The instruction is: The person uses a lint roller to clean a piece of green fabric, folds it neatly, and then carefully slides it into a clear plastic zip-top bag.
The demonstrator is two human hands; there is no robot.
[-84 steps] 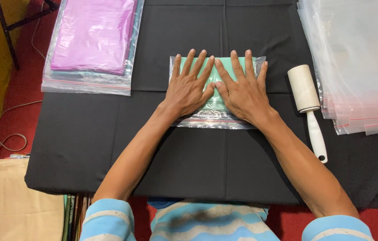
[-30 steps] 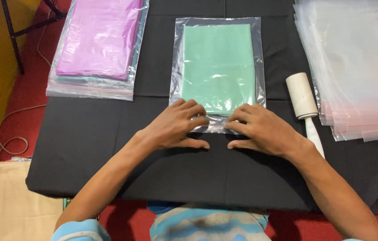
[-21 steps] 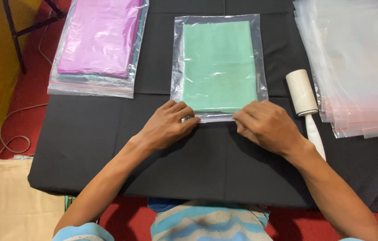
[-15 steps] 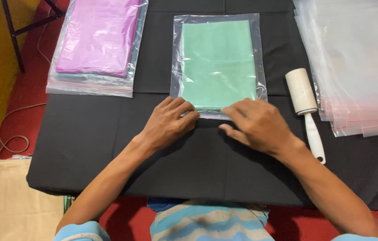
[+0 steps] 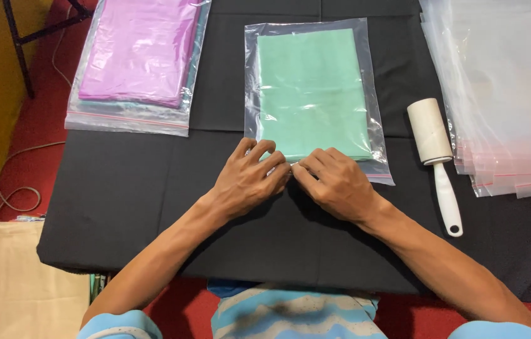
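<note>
A: Where is the clear bag [image 5: 315, 94] with the green cloth [image 5: 312, 94] lying?

B: Flat on the black table [image 5: 121, 188], between the bag of pink cloth [image 5: 133, 56] and the lint roller [image 5: 435, 150].

A: And what are the hands doing?

B: The left hand [image 5: 249, 179] and right hand [image 5: 334, 182] are meeting at the bag's near edge, fingertips pinching down on its seal strip. A stack of empty bags [image 5: 504, 94] is sitting to the right.

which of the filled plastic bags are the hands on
The clear bag with the green cloth, mid-table: both hands, left and right, pinch its near edge. The purple-cloth bag lies untouched, far left.
</note>
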